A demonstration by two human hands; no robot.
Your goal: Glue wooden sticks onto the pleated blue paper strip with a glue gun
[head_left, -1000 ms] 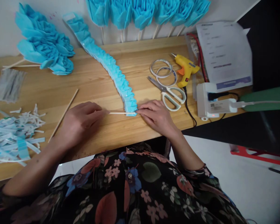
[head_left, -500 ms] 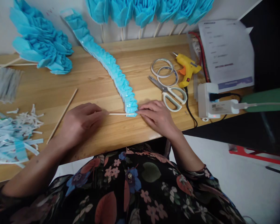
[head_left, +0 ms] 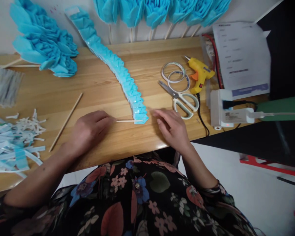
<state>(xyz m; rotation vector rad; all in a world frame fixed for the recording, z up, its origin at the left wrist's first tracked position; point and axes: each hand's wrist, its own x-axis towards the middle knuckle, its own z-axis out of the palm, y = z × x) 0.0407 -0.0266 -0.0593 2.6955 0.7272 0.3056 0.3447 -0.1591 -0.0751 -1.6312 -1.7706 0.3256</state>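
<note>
A long strip of overlapping folded blue paper [head_left: 121,73] curves from the wall down to the table's front. Across its near end lies a thin pale stick [head_left: 125,121]. My left hand [head_left: 92,127] is closed around the stick's left part, its fingertips slightly blurred. To the right of the strip, my right hand [head_left: 172,126] is held with fingers apart and nothing in them, a small gap from the blue paper. A thicker wooden stick [head_left: 66,122] lies on the table left of my left hand.
Scissors [head_left: 179,98], tape rolls [head_left: 173,72] and a yellow glue gun [head_left: 200,73] lie to the right, near a white power strip [head_left: 221,109]. Paper scraps [head_left: 17,141] are heaped at left. Blue paper flowers [head_left: 45,42] stand at the back.
My right hand has let go of the strip's near end, moved slightly right and opened its fingers. My left hand still holds the thin stick. The whole view has shifted slightly.
</note>
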